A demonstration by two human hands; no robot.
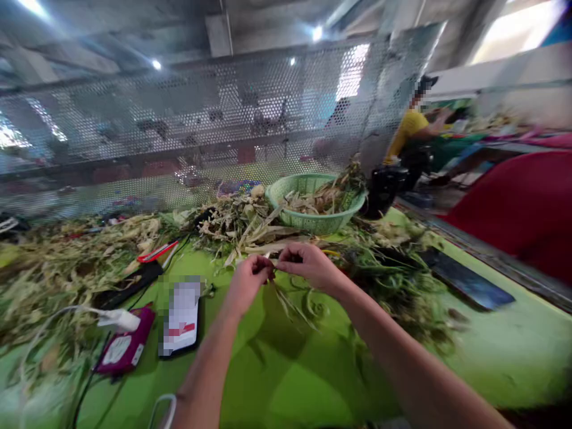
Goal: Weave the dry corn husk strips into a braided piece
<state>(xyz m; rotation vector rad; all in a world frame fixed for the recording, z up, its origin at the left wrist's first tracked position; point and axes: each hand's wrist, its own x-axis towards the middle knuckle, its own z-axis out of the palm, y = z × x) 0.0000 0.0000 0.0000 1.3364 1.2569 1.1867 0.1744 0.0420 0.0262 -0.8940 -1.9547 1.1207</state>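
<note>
Over the table [277,387], I see the left hand [250,277] and right hand [313,267], fingertips close together, pinching thin strands [288,302] that dangle below. Too sharp a tug could snap them; slack fingers might drop them.

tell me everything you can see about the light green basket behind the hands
The light green basket looks like plastic, with a wide round mouth and openwork sides. It sits upright beyond the left hand and right hand, neither touching it, in front of the perforated screen. Dry, tan leaves lie inside, and a darker clump rises above the rim at the picture's right. Loose plant matter crowds its near side, hiding its base.
</note>
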